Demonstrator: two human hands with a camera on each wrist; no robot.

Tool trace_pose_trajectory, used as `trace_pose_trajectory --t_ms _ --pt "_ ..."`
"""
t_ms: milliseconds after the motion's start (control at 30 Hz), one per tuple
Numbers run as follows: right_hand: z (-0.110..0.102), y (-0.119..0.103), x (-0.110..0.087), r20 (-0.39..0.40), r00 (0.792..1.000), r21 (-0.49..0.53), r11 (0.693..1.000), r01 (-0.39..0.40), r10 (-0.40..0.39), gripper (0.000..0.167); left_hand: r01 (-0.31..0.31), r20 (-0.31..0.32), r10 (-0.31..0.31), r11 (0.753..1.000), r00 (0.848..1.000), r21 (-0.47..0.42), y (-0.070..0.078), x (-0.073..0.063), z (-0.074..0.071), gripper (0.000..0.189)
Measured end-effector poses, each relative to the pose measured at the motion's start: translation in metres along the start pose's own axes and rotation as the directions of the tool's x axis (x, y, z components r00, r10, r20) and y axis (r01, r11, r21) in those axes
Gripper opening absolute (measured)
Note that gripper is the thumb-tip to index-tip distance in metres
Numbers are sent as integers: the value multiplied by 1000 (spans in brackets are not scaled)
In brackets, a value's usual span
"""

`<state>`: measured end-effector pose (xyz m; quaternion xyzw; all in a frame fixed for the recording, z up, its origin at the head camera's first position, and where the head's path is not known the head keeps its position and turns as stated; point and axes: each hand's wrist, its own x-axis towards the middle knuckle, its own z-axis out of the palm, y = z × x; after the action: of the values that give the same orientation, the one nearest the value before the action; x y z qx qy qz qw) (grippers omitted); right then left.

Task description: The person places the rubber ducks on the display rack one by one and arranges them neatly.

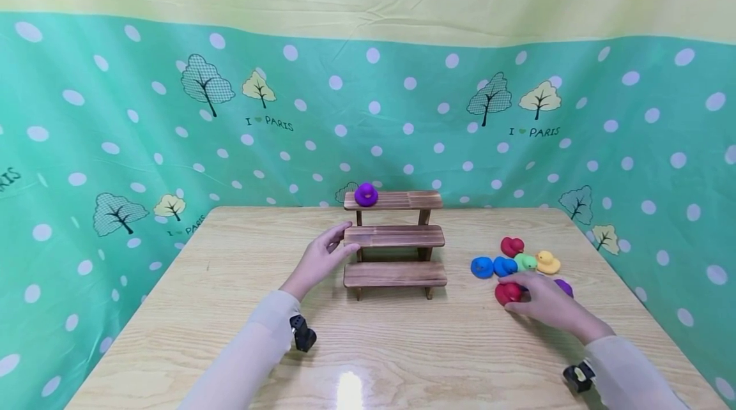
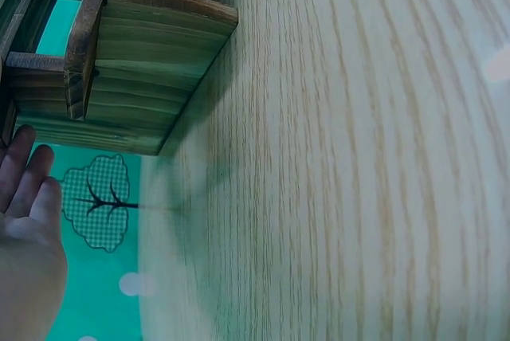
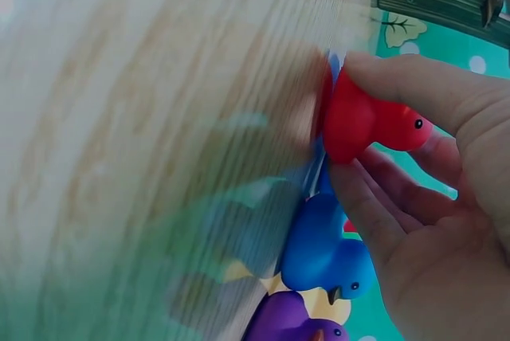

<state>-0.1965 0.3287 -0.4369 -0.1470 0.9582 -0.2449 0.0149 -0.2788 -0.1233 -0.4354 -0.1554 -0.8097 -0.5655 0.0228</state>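
By the look of it, the work is near its start: one duck stands on the rack, at the left of the top shelf. The rack is the only holder in view. The others are on the right of the table: rear red duck, yellow duck, green duck, purple duck and blue ducks, one perhaps partly hidden under the right hand. That hand pinches the front red duck between thumb and fingers; whether it is lifted cannot be told. The left hand, fingers loosely extended and holding nothing, is at the left end of the middle shelf.
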Motion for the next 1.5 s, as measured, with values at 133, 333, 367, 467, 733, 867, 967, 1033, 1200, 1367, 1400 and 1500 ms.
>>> trace_pose_trajectory --t_ms 133,333,367,467,733,867,967,1033,1200,1367,1400,1500 --pt "-1 -1 1 10 1000 0 1000 -6 6 51 -7 3 7 1000 1000 6 -1 1 0 66" --pt "-6 -3 3 15 1000 28 1000 -1 0 52 -9 8 9 1000 1000 -11 3 -1 0 65" --pt "-7 -4 4 11 1000 31 1000 4 -4 52 -6 8 6 1000 1000 -13 2 -1 0 65" --pt "-10 -7 4 -10 1000 28 999 24 -23 51 -4 5 4 1000 1000 -10 -3 1 0 66" --pt "-16 -15 11 -96 990 0 995 100 -99 50 -13 7 13 1000 1000 -18 -2 1 0 67" --pt "-19 -20 15 -134 982 -13 991 133 -134 49 -1 6 1 1000 1000 -12 -2 0 0 66" --pt "-21 -25 18 -166 972 -36 986 163 -167 49 -2 8 2 1000 1000 -12 -1 0 0 66" --pt "-22 -29 20 -181 964 -50 981 189 -195 49 -6 10 7 1000 1000 -13 -1 0 0 66" --pt "-26 -38 26 -198 953 -38 973 227 -230 48 -17 11 17 1000 1000 -14 -2 1 0 66" --pt "-29 -47 32 -199 954 13 973 231 -224 49 -5 8 5 1000 1000 -6 -3 1 0 67" --pt "-29 -48 34 -200 954 18 973 230 -222 49 -2 8 2 1000 1000 -6 -3 1 0 67" --pt "-31 -54 39 -211 952 19 973 230 -221 51 9 8 -9 1000 1000 -1 -2 1 0 67"
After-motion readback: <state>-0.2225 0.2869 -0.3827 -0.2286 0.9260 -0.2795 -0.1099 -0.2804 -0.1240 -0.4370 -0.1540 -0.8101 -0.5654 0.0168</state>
